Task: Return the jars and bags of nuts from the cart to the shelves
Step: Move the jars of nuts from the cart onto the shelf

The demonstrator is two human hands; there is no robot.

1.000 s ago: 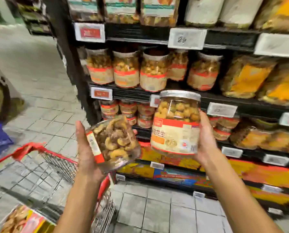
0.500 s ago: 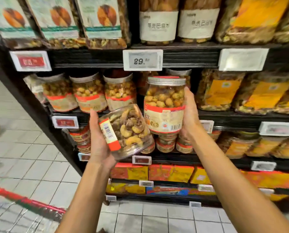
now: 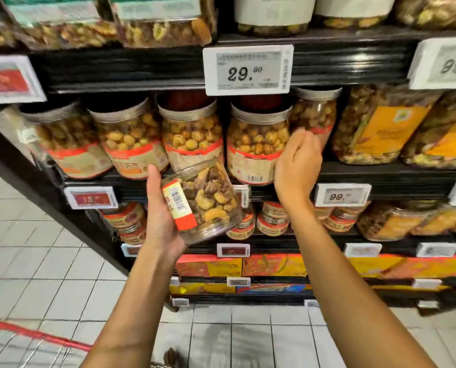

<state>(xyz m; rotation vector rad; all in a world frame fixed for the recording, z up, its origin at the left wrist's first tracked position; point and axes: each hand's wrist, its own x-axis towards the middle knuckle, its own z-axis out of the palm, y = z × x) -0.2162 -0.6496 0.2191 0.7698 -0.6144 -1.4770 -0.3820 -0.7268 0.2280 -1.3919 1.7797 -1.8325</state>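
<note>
Mixed-nut jar (image 3: pixel 208 203), likely rigid, slick, fairly light plastic, lies tilted in left grip (image 3: pixel 160 216) wrapped round its mid-body, the best hold; right grip (image 3: pixel 296 166) loosely curled, empty, up-right of it.

white price tag (image 3: pixel 248 69) reads 29.90 | red price tag (image 3: pixel 91 199) lower left | tiled floor (image 3: pixel 36 261) white | orange boxes (image 3: pixel 274 265) low

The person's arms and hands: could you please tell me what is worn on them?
The left forearm and right forearm are bare, with no sleeves in view. The left hand and right hand wear no gloves; no watch, ring or bracelet shows.
</note>
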